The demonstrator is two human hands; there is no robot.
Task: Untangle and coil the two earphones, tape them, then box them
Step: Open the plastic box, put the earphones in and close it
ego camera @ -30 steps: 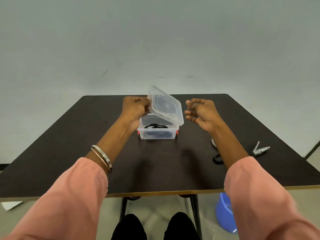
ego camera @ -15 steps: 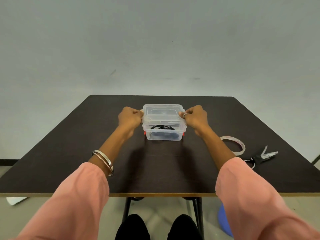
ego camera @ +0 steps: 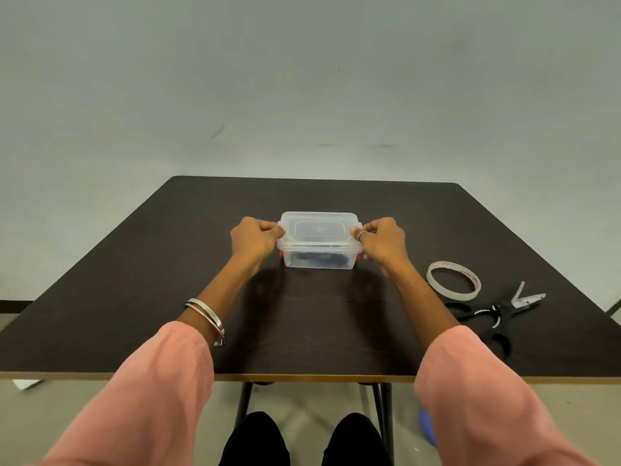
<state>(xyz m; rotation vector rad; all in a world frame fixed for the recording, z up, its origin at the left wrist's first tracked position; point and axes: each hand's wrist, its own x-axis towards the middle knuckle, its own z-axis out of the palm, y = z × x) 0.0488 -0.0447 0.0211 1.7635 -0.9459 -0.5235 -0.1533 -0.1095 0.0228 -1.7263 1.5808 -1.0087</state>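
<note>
The boxing step looks nearly done. A clear plastic box (ego camera: 319, 250) sits at the middle of the dark tabletop (ego camera: 134, 264), its lid (ego camera: 318, 228) lying flat on top, and a dark mass inside, presumably the coiled earphones (ego camera: 317, 260), shows through the wall. The left hand (ego camera: 257, 238) grips the lid's edge at 9 o'clock, the right hand (ego camera: 381, 238) at 3 o'clock, both clenched on the rim. The next move probably calls for snapping the red latches (ego camera: 281, 253) up; whether they are fastened I cannot tell. A tape roll (ego camera: 453, 280) and scissors (ego camera: 494, 314) lie at 4 o'clock of the box. A second earlier the lid was tilted up in the left hand alone; now it is seated.
</note>
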